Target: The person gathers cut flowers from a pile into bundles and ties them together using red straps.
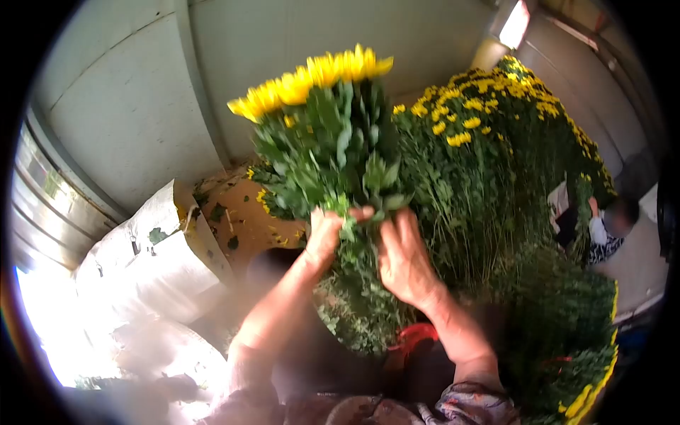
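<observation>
A bunch of yellow chrysanthemums (333,127) stands upright in front of me, its flower heads lined up in a slanting row at the top. My left hand (327,232) is closed around the stems from the left, below the thick leaves. From the right, my right hand (405,256) grips the same stems at about that height, fingers pointing up. Leafy stem ends (358,312) hang below both hands. Some of the fingers are hidden by leaves.
A large heap of yellow chrysanthemums (482,163) fills the right side. White sacks (152,262) lie at left near scattered leaves on the brown floor (258,216). Something red (416,334) shows below my right hand. Another person (608,230) is at far right.
</observation>
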Demonstrator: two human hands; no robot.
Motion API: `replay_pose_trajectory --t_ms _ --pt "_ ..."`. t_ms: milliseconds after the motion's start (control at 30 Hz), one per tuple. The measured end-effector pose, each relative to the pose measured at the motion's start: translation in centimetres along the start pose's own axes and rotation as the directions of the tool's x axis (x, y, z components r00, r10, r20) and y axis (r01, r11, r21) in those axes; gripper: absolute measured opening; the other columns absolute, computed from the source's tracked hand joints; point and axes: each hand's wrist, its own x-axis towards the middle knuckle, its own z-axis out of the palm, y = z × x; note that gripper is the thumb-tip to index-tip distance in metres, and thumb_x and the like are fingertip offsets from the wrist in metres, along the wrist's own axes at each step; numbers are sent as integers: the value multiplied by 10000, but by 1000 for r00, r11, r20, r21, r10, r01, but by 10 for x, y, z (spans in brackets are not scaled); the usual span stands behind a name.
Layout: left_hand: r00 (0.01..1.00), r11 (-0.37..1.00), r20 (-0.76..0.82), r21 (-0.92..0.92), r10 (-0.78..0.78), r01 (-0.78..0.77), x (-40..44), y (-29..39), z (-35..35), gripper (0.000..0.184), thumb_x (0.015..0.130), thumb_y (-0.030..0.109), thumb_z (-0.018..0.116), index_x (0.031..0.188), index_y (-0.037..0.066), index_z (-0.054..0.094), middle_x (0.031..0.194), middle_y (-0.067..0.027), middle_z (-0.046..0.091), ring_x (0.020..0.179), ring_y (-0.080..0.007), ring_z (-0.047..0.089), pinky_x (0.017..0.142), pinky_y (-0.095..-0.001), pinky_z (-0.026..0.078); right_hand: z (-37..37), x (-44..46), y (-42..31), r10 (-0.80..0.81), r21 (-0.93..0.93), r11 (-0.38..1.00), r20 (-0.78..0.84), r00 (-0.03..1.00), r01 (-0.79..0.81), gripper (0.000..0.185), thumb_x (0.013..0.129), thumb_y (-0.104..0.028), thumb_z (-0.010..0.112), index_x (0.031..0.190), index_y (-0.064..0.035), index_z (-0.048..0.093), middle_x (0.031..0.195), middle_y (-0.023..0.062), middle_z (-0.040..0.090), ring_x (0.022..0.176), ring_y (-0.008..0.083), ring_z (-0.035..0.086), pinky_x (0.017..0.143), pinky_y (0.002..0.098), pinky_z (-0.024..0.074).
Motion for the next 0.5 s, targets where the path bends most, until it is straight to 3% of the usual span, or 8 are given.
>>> replay_pose_trajectory --t_ms 33,67,133,233,267,333,400,500 --pt "998 996 34 65 61 -63 2 12 3 313 814 313 657 933 40 752 857 -56 722 834 -156 644 771 -324 499 -25 5 -3 62 -51 997 103 993 -57 558 789 -83 593 1293 53 396 1245 320 388 1125 474 445 947 508 427" --pt "987 978 41 133 157 -161 3 37 14 296 848 293 629 990 63 751 889 -73 725 805 -173 655 741 -318 502 -44 13 -11 -27 -51 998 -51 998 24 531 780 -38 590 1276 39 416 1230 315 405 1120 480 446 953 511 425" --pt "898 867 149 234 415 -439 10 99 40 309 706 180 742 950 -7 709 878 -83 685 783 -169 632 744 -310 514 -82 30 -14 -86 30 995 -260 962 97 521 753 39 583 1255 22 443 1206 286 427 1097 466 463 943 508 430" --pt "759 659 261 381 596 -649 7 211 105 345 639 183 777 924 2 704 816 -106 709 745 -214 686 700 -344 534 -144 42 -17 -153 -44 987 -520 841 153 366 848 -72 562 1195 14 482 1108 220 539 1067 412 547 889 437 463" --pt "756 656 287 378 588 -653 -6 241 125 345 639 183 777 924 2 704 816 -106 709 745 -214 686 700 -344 534 -162 39 -17 -128 -7 989 -551 825 149 349 851 -89 585 1170 15 487 1097 205 548 1047 380 560 874 423 469" --pt "533 505 693 274 486 -818 -32 287 158 375 665 127 782 998 6 657 863 -96 707 728 -169 670 695 -335 553 -180 20 -18 -52 73 990 -606 794 121 328 857 -116 625 1128 16 496 1063 176 568 992 319 585 843 395 482" --pt "353 283 846 252 400 -925 -44 291 188 378 713 154 768 1047 29 642 877 -100 710 690 -153 664 675 -322 556 -178 -9 -21 28 225 965 -595 803 132 322 864 -132 657 1121 6 519 1029 147 601 944 250 606 814 365 490" --pt "312 -67 917 337 247 -939 -51 228 197 469 705 186 758 1124 31 615 845 -126 701 645 -194 659 640 -336 554 -133 -73 -39 249 548 836 -406 879 17 297 866 -180 694 1081 -20 568 924 100 634 842 203 623 740 323 495"
